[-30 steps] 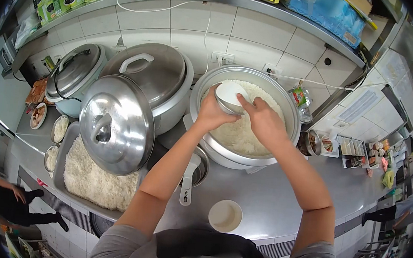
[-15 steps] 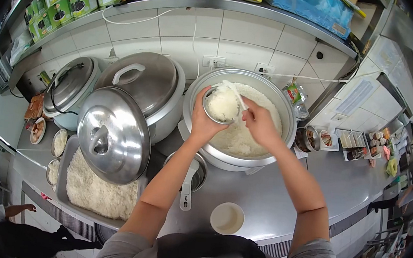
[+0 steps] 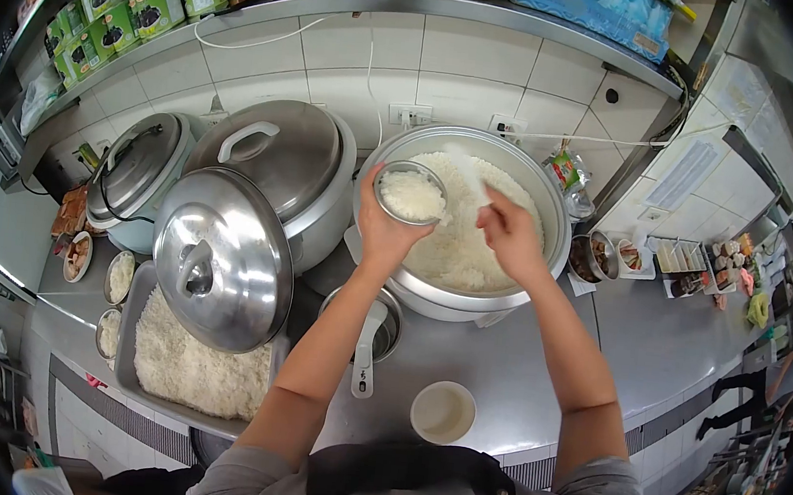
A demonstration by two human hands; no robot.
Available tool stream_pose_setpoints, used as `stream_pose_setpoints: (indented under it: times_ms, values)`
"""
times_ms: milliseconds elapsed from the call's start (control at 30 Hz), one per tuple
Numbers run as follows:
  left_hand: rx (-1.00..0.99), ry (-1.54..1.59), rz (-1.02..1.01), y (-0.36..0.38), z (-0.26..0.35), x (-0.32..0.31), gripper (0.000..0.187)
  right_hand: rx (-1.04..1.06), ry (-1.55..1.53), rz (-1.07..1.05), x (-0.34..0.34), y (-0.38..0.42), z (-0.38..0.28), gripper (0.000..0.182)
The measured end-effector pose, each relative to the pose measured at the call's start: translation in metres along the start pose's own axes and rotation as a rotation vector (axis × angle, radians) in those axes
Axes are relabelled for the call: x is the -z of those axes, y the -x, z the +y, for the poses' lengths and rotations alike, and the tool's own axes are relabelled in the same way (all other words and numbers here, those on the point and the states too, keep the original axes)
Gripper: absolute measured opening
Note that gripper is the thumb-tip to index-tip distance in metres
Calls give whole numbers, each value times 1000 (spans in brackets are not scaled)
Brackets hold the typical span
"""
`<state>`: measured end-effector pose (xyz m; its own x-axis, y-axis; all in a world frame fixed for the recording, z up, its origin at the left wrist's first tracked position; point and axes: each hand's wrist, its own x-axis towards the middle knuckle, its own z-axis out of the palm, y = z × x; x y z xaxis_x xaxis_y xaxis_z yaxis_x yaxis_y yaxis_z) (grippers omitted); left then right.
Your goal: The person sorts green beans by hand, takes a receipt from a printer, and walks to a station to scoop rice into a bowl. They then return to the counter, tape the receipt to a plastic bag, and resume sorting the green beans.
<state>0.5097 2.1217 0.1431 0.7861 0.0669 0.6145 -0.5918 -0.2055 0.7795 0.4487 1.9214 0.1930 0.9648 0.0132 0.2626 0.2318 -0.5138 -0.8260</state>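
Left hand (image 3: 388,237) grasps small round shiny metal bowl (image 3: 415,222) of white rice (image 3: 411,194), centre of frame, above left side of big round silver-rimmed cooker (image 3: 439,299). Right hand (image 3: 509,235) curled around white paddle (image 3: 466,173), blade blurred. Risks: smooth bowl wall could slip from a side grip; tipping or a paddle knock could spill loose rice. Left forearm near domed steel lid (image 3: 223,264), left of centre; a bump could slide it. Cream round cup (image 3: 443,412), lower centre, near counter edge, easily knocked by the torso.
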Motion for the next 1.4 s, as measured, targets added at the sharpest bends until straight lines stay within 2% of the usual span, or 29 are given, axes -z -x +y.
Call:
stream_pose_setpoints:
  times_ms: [33, 100, 133, 267, 333, 367, 433, 500, 567, 600, 667, 733, 767, 833, 867, 933, 1033, 1100, 1167, 1300, 1400]
  values:
    - [23, 18, 71, 3, -1, -2, 111, -1, 2, -3, -3, 3, 4, 47]
    - [51, 40, 143, 10, 1, -8, 111, -367, -522, 124, -14, 18, 19, 40]
    - [-26, -79, 175, 13, 3, -11, 112, -474, -653, 42, -25, 28, 16, 40]
    - [-242, -438, 171, 18, 4, -16, 109, -474, -631, -88, -54, 47, -20, 37]
    - [-260, -469, 184, 20, 11, -20, 103, -201, -239, 75, -63, 49, -34, 43]
    - [-284, -503, 210, 20, 14, -20, 97, -206, -240, 80, -71, 47, -36, 43]
    - [-270, -525, 206, 22, 12, -23, 95, -7, 230, 133, -84, 41, -40, 50]
    - [-256, -550, 203, 23, 11, -20, 94, 63, 342, 131, -80, 38, -46, 54]
    - [-256, -524, 168, 23, 14, -6, 98, -1, 360, -165, -54, 31, -49, 54]
    - [-249, -528, 160, 25, 12, 1, 98, 28, 430, -249, -34, 23, -40, 54]
    - [-9, -148, 140, 26, 7, 9, 104, -19, 485, -194, 0, -11, 2, 54]
    - [47, -40, 225, 28, -3, 2, 107, -54, 696, -63, 22, -35, 7, 38]
    - [83, 71, 308, 30, -7, -2, 110, -63, 699, -75, 21, -41, 18, 38]
    - [132, 195, 319, 33, -4, -9, 117, 192, 1269, -23, 12, -52, 51, 26]
    - [94, 171, 364, 34, -8, -13, 119, 191, 1275, -24, 3, -53, 64, 26]
    - [59, 149, 414, 36, -11, -16, 122, 471, 1244, 123, -26, -57, 71, 17]
    - [36, 165, 399, 35, -14, -16, 125, 511, 1325, 47, -55, -57, 65, 13]
    - [38, 108, 437, 36, -16, -14, 126, 441, 1285, 30, -65, -55, 66, 9]
    - [44, 112, 425, 35, -20, -14, 125, 341, 1084, -11, -66, -52, 67, 6]
    - [5, 11, 407, 35, -19, -12, 125, 323, 928, -69, -63, -40, 64, 3]
    - [2, 76, 419, 34, -18, -14, 125, 361, 838, -92, -64, -30, 62, 10]
